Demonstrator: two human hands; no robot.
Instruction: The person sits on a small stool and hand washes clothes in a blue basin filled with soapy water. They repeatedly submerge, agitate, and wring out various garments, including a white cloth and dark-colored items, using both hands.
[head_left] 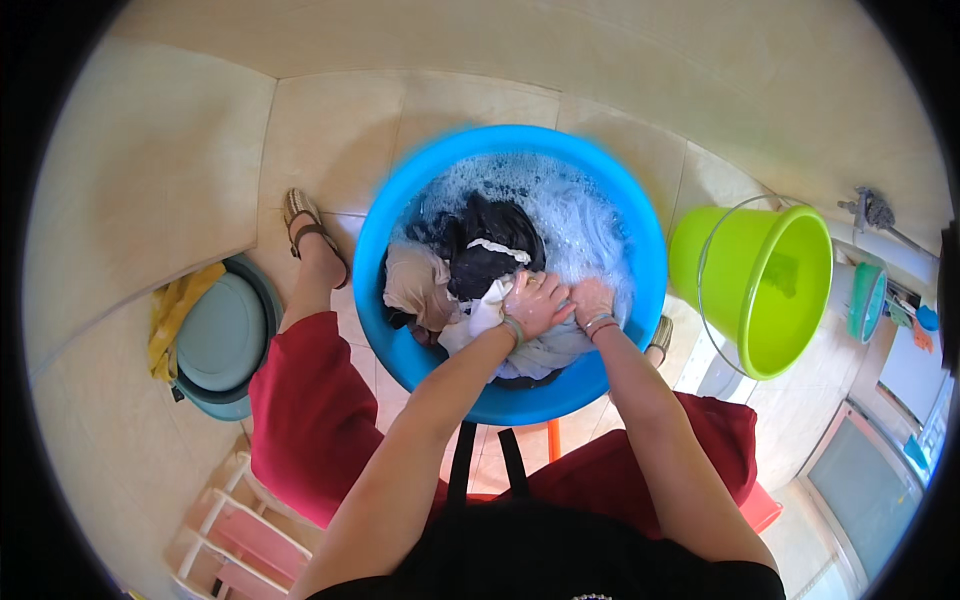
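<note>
A round blue basin [640, 190] holds soapy water and soaking clothes. Inside it, my left hand [538, 302] is closed on a white garment [495, 308], a fold of which shows beside the thumb. Close against it, my right hand [592, 298] is also closed on the white cloth, its fingertips hidden by the suds and fabric. Just beyond my hands lies a black garment [492, 245] with a white trim. A beige garment [417, 285] is bunched at the basin's left side. Foam [585, 215] covers the water at the far right.
A lime-green bucket [700, 262] with a wire handle lies tilted right of the basin, near a wall tap [872, 208]. At left are a grey-green tub [222, 340] and a yellow cloth [180, 308]. A pink-and-white rack [245, 535] stands lower left. My knees flank the basin.
</note>
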